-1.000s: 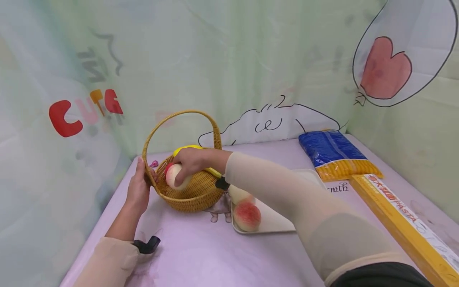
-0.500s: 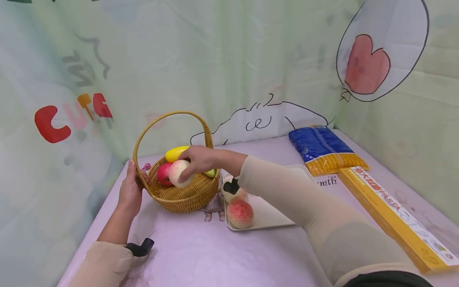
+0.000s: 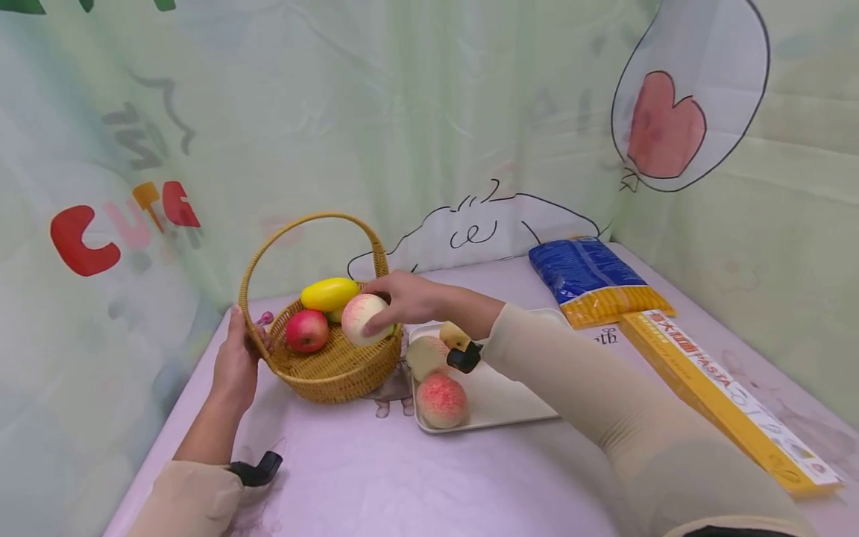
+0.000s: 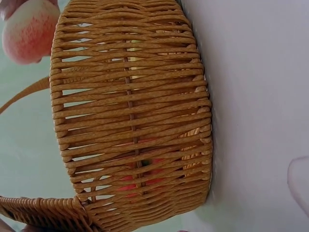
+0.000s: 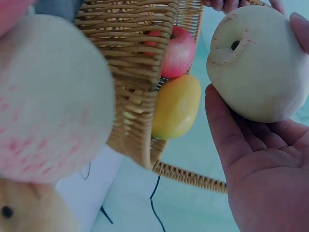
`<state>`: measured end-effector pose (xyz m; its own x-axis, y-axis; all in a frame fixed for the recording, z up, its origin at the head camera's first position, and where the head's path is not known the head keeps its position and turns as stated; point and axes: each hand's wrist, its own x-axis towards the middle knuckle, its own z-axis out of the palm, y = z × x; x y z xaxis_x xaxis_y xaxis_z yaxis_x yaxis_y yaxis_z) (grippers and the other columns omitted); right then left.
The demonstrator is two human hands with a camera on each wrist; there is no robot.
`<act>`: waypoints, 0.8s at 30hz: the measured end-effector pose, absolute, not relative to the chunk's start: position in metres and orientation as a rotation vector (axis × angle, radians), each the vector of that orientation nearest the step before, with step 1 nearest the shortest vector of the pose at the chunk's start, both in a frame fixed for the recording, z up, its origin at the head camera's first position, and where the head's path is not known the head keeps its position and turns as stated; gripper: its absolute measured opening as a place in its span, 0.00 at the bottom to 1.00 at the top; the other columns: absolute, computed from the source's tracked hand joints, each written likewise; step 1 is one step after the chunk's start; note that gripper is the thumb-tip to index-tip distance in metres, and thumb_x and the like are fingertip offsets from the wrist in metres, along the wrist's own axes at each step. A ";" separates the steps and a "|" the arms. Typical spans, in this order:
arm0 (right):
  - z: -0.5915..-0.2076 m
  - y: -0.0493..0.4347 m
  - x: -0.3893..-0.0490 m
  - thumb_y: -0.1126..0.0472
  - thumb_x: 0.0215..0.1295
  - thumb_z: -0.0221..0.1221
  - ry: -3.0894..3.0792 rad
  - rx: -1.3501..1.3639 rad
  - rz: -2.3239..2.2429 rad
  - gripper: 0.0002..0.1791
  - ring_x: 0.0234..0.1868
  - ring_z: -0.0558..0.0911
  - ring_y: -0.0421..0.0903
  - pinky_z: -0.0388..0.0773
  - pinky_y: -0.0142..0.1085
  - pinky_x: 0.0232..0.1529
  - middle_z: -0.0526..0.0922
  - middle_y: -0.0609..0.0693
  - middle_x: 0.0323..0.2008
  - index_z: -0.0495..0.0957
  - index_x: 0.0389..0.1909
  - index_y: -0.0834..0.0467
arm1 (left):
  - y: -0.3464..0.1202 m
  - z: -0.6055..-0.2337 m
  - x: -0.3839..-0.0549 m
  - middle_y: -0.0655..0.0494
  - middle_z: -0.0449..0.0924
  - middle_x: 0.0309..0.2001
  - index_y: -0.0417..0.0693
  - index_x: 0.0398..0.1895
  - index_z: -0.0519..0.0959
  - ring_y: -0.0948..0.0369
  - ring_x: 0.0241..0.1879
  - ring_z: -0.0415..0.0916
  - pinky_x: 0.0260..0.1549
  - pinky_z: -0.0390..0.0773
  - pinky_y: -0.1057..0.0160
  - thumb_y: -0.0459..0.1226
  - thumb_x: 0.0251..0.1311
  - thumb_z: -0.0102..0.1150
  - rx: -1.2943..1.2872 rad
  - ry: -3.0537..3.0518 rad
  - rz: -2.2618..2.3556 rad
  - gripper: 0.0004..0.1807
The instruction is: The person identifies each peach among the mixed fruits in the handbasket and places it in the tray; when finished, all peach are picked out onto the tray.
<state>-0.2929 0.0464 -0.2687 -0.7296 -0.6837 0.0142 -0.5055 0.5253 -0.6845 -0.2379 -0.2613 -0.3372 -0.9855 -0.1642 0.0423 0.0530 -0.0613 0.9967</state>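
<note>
My right hand point(image 3: 411, 300) holds a pale pink-flushed peach point(image 3: 362, 319) over the right part of the wicker basket point(image 3: 344, 386). In the right wrist view, fingers and thumb wrap the peach point(image 5: 256, 72), its dark stem hole facing the camera. My left hand point(image 3: 235, 367) grips the basket's left side where the tall handle meets the rim. A red apple point(image 3: 307, 332) sits inside, with a yellow mango-like fruit point(image 3: 329, 294) behind it. Something yellow-green beside them is mostly hidden by the held peach.
A white tray point(image 3: 503, 399) right of the basket bears a red-flushed peach point(image 3: 443, 400), a paler peach point(image 3: 426, 358) and a small yellowish fruit point(image 3: 453, 335). Farther right lie a blue-and-yellow pasta bag point(image 3: 597, 280) and a long pasta box point(image 3: 725, 403). Curtains enclose the table.
My right hand has lifted the peach from beside the apple and carried it rightward, uncovering the apple and yellow fruit. My left hand keeps its grip on the basket. The head view has shifted slightly.
</note>
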 end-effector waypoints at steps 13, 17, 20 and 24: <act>-0.269 0.089 -0.268 0.53 0.58 0.75 2.509 -0.983 -1.140 0.27 0.45 0.82 0.46 0.80 0.38 0.50 0.85 0.47 0.46 0.81 0.59 0.52 | -0.260 -0.336 -0.235 0.59 0.67 0.36 0.47 0.40 0.67 0.59 0.45 0.65 0.55 0.66 0.66 0.68 0.74 0.35 0.128 -2.034 -2.189 0.34; -0.273 0.104 -0.258 0.55 0.58 0.75 2.488 -0.931 -1.209 0.28 0.46 0.82 0.47 0.81 0.39 0.50 0.85 0.48 0.48 0.80 0.59 0.53 | -0.261 -0.337 -0.235 0.59 0.67 0.36 0.47 0.40 0.67 0.58 0.45 0.65 0.55 0.66 0.66 0.68 0.74 0.35 0.109 -2.039 -2.193 0.33; -0.276 0.115 -0.251 0.54 0.58 0.75 2.498 -0.882 -1.226 0.30 0.48 0.82 0.47 0.81 0.39 0.51 0.86 0.48 0.50 0.79 0.62 0.52 | -0.261 -0.336 -0.234 0.59 0.68 0.36 0.48 0.40 0.67 0.58 0.45 0.66 0.54 0.68 0.67 0.68 0.74 0.35 0.102 -2.034 -2.192 0.32; -0.279 0.131 -0.243 0.55 0.58 0.75 2.499 -0.825 -1.266 0.32 0.49 0.83 0.47 0.81 0.40 0.52 0.86 0.49 0.51 0.78 0.64 0.53 | -0.260 -0.334 -0.234 0.60 0.68 0.36 0.48 0.40 0.68 0.58 0.44 0.66 0.52 0.69 0.68 0.67 0.75 0.36 0.101 -2.005 -2.222 0.31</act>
<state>-0.2432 0.1306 -0.2791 -0.8180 -0.5726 0.0545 -0.3827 0.4710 -0.7948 -0.2341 -0.2599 -0.3345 -0.9869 -0.1538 0.0481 0.0636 -0.0979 0.9932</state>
